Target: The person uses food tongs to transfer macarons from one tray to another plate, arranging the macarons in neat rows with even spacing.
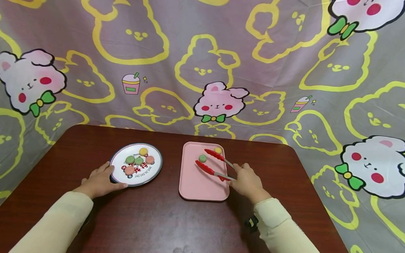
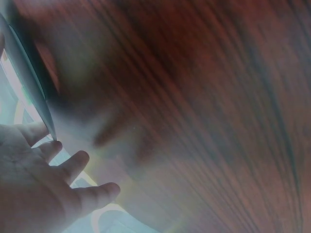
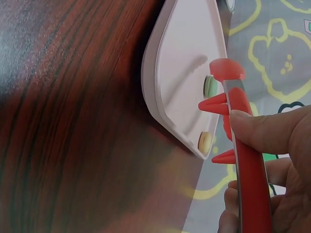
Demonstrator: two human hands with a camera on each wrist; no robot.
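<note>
Head view: right hand [image 1: 249,182] grips red tongs [image 1: 207,169], long axis pointing left and away; left hand [image 1: 99,180] spread against plate [image 1: 119,162].

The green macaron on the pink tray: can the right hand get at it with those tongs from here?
Probably yes: the right hand holds the tongs spread over the pink tray, and in the head view the green macaron shows between their red tips, with nothing seen blocking it.
</note>
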